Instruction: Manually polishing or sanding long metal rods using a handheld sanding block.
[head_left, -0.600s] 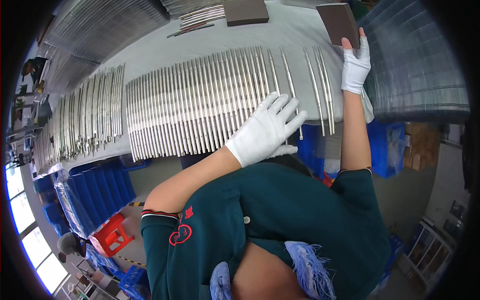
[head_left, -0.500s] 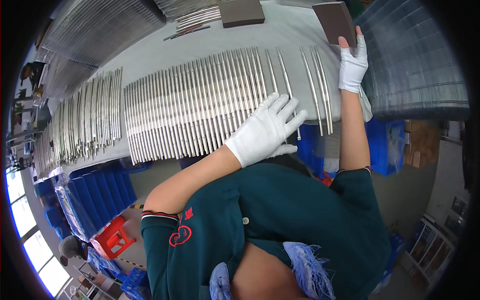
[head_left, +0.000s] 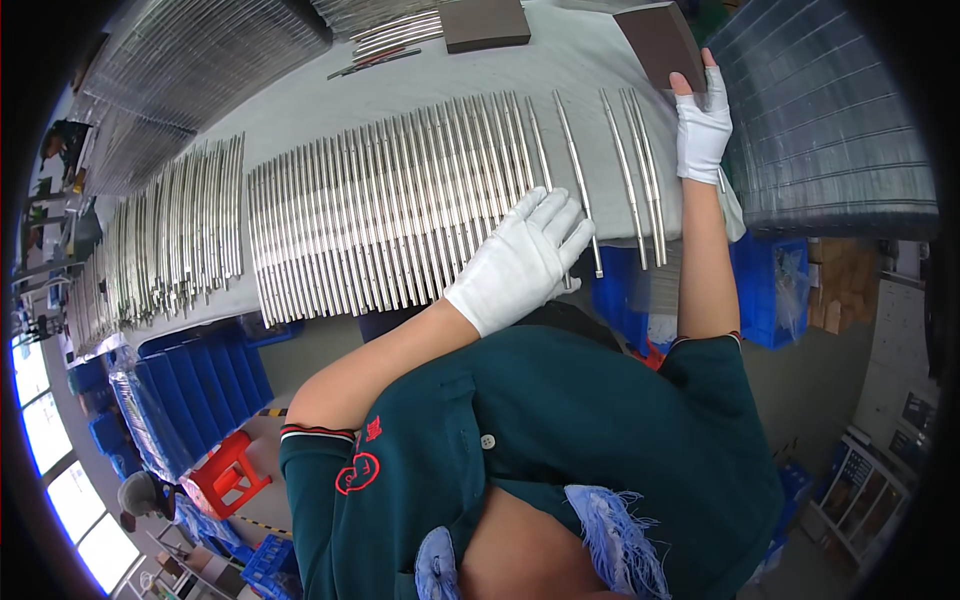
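Observation:
My left hand [head_left: 520,258], in a white glove, lies with fingers stretched out over the right end of a long row of slim silver metal rods [head_left: 370,210]. Its fingertips rest at a rod [head_left: 540,145] beside that row. One more rod [head_left: 574,160] lies slightly apart, just right of the fingers. Farther right is a small group of rods [head_left: 634,170]. At the upper right, my right hand [head_left: 704,135], in a white glove with bare thumb and fingertip, grips the near end of a dark brown rectangular block [head_left: 657,45].
Another brown block [head_left: 485,25] sits at the table's back, beside several loose rods [head_left: 395,38]. More rods [head_left: 185,225] lie to the left. Stacked clear plastic trays [head_left: 825,120] stand on the right. Blue bins [head_left: 775,295] are below the table edge.
My left hand has slid slightly left, and the rod at its fingertips has moved left toward the row. The block in my right hand has shifted a little left.

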